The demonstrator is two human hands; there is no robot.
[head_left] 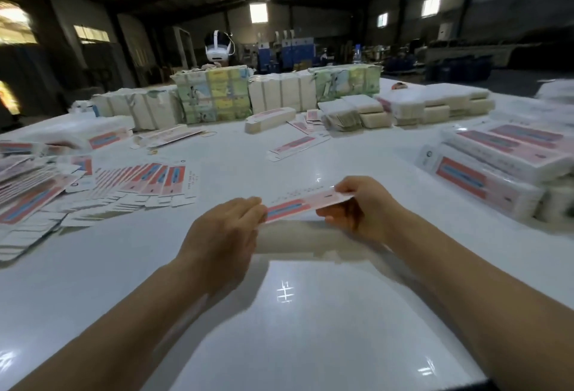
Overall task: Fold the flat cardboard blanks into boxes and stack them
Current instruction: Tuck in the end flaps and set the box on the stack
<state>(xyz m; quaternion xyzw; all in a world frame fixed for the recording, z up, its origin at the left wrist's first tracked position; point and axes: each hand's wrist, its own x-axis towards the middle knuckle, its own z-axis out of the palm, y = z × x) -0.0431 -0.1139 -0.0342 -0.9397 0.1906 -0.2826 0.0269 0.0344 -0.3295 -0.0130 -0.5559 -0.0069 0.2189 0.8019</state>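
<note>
While both hands pinch its ends, the left hand (224,229) and right hand (357,204) hold one blank (306,205) above the table (310,328); fanned blanks (149,179) lie left, stacked boxes (497,160) right.

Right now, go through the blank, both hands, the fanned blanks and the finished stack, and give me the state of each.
Cardboard blank: flat, held above the table by both ends.
Left hand: pinching the blank's left end.
Right hand: pinching its right end.
Fanned blanks: flat, overlapping, unfolded.
Finished stack: piled at right.
</note>
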